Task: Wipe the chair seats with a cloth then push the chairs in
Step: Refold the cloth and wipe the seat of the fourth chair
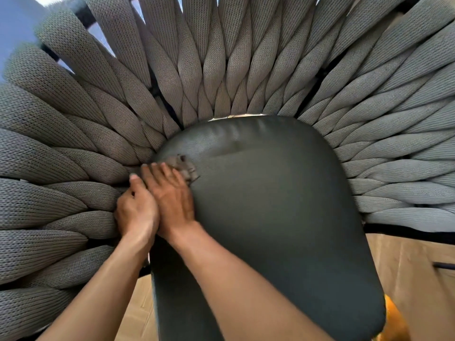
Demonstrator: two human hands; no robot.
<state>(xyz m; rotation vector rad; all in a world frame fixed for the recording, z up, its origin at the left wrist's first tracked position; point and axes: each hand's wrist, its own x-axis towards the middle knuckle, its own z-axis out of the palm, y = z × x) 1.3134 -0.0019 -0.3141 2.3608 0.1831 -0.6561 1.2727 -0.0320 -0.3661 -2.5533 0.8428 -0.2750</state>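
Below the chair I see a light wood floor, its plank seams faintly visible at the bottom left. On the right the same pale floor shows again, and a short dark bar lies across it near the frame's edge; I cannot tell what it is. At the bottom right corner sits a blurred orange shape, too smeared to identify. In the top left corner I see a blue-grey surface, also unclear.

I count one chair, one dark seat cushion, one brown cloth, two bare hands, left hand, right hand, many woven straps, too many to count
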